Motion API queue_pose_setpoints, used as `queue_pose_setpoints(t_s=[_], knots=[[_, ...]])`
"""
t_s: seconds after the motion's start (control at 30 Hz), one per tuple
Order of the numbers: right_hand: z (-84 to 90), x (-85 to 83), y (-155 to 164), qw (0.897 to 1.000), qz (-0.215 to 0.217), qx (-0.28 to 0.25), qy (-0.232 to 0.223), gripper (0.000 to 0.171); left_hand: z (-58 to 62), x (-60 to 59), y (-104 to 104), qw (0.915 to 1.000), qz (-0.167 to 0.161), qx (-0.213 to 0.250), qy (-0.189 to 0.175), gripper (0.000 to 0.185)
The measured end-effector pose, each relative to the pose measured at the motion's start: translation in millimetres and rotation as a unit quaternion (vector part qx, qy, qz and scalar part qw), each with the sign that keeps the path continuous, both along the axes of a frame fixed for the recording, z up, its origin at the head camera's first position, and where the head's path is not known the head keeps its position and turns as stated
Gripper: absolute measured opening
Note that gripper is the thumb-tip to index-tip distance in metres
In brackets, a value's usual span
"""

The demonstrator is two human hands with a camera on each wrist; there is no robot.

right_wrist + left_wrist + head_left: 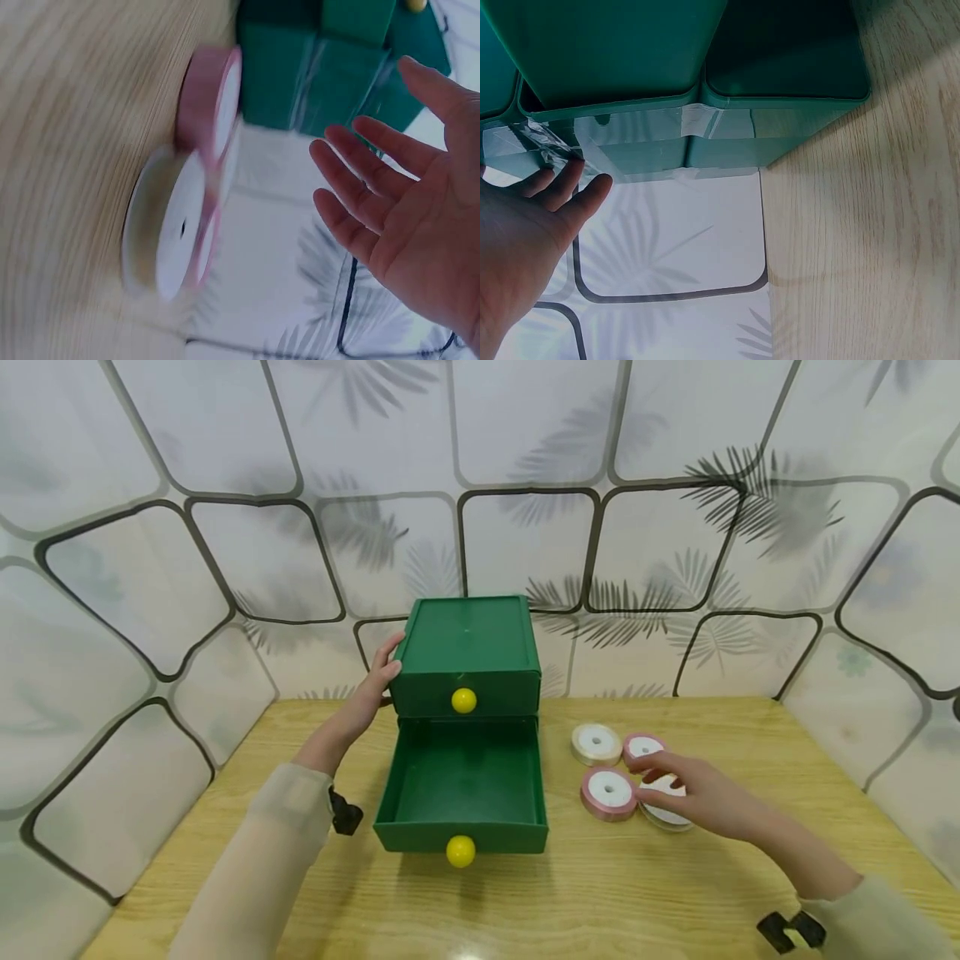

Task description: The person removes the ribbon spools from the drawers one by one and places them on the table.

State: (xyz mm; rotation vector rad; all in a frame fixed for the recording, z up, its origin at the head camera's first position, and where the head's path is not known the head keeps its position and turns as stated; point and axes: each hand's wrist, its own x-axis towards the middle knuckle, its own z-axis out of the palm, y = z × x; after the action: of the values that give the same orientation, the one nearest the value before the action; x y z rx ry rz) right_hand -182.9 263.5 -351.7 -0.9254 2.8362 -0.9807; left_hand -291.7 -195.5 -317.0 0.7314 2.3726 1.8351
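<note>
A green two-drawer box (467, 652) stands on the wooden table (525, 902). Its lower drawer (463, 785) is pulled out and holds nothing; both drawers have yellow knobs. My left hand (377, 681) rests with straight fingers against the box's left side (630, 142). Several ribbon spools lie right of the box: a pink one (608, 792), a cream one (596, 744), another pink one (643, 747) and a white one (663, 810). My right hand (693, 793) hovers open over the spools, fingers spread (375, 195), holding nothing.
Patterned white panels (225, 568) wall the table on three sides. The box sits near the back wall. Bare wood lies in front of the open drawer and to the right of the spools.
</note>
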Motion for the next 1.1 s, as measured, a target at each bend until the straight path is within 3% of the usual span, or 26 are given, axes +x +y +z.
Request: queue_pose_setpoints(t_s=[0.27, 0.7, 1.1], knots=[[3.8, 23.0, -45, 0.992, 0.097, -0.074, -0.027, 0.024, 1.1, 0.7, 0, 1.0, 0.001, -0.003, 0.0, 0.067], [-4.1, 48.3, -75, 0.974, 0.151, -0.11, -0.13, 0.022, 1.5, 0.3, 1, 1.0, 0.0, -0.001, 0.001, 0.068], [-28.8, 55.8, -117, 0.934, 0.21, -0.139, -0.255, 0.04, -0.4, 0.2, 0, 1.0, 0.002, -0.003, 0.0, 0.067]])
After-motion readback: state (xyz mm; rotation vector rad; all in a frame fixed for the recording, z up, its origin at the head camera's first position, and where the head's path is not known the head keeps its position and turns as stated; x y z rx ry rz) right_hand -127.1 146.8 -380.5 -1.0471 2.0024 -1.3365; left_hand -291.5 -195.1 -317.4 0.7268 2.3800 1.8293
